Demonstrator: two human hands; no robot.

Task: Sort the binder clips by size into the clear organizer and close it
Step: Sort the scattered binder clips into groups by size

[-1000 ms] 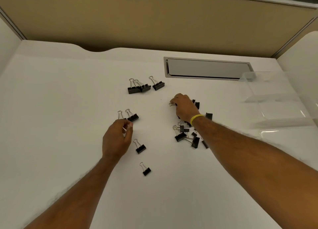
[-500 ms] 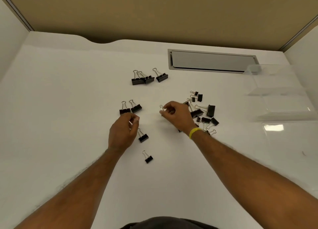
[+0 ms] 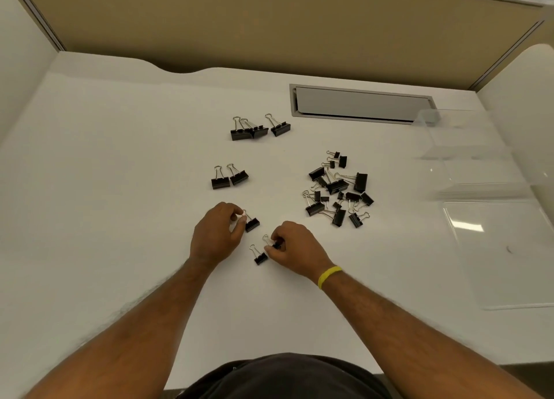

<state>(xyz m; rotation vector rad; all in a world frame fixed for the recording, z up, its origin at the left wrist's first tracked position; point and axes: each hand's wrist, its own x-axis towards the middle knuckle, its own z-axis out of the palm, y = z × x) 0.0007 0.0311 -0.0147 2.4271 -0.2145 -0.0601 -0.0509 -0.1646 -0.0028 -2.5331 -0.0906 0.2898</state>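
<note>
Left grip (image 3: pixel 220 234) has its fingers curled, thumb and forefinger pinching the wire handle of one black clip (image 3: pixel 252 223), whose body rests on the white surface (image 3: pixel 105 204). Right grip (image 3: pixel 295 250), just beside it, is curled too and pinches one smaller clip (image 3: pixel 276 244) low against the surface. A yellow band (image 3: pixel 329 276) circles that wrist. One loose small clip (image 3: pixel 260 256) lies just left of the right fingertips, between the two hands.

Farther from the person, two medium clips (image 3: pixel 229 179) sit side by side, nearly touching, handles pointing away. Beyond them are three large clips (image 3: pixel 257 130): two overlap and the third lies just to their right.

To the right of the hands is one unsorted pile (image 3: pixel 338 189) of black clips in mixed sizes, well over a dozen, too tangled to count exactly.

At the right edge of the surface stands one clear organizer (image 3: pixel 467 156), its lid (image 3: pixel 494 249) open and lying flat toward the person. Its compartments are too faint to count. One grey inset panel (image 3: pixel 359 105) sits in the surface at the back.
</note>
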